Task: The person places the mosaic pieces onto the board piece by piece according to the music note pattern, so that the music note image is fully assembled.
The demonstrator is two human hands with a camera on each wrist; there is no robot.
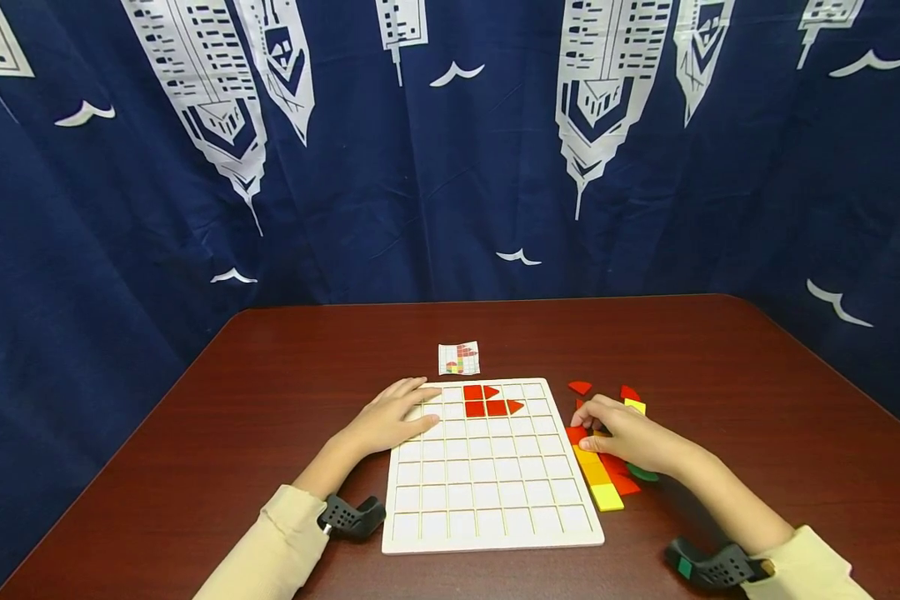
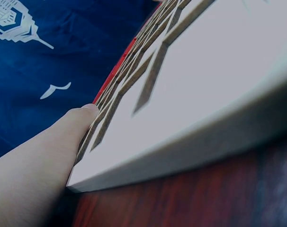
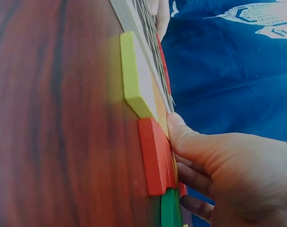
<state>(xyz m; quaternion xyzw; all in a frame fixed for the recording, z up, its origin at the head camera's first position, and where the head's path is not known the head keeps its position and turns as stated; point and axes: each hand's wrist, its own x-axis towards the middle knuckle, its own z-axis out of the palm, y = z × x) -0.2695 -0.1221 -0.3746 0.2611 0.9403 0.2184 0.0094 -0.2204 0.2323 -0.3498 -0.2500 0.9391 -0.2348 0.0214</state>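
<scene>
A white gridded board [image 1: 487, 483] lies on the table. My left hand [image 1: 390, 417] rests on its upper left edge with fingers extended; the left wrist view shows the thumb [image 2: 79, 120] at the board's edge. Near the board's top sit red squares [image 1: 474, 408] and red triangular tiles [image 1: 515, 407]. To the right, my right hand [image 1: 633, 433] reaches over a group of loose tiles, its thumb and forefinger at a red square tile [image 1: 576, 434], which they appear to pinch. Orange [image 1: 591, 467] and yellow tiles [image 1: 608, 497] lie in line below it. The other fingers hide some tiles.
A small card [image 1: 458, 358] with a coloured grid pattern lies beyond the board. More red tiles [image 1: 619, 473], a green tile [image 1: 642, 473], and a red quarter-round tile [image 1: 580, 387] lie around the right hand. A blue curtain [image 1: 420, 208] hangs behind the table [image 1: 307, 350].
</scene>
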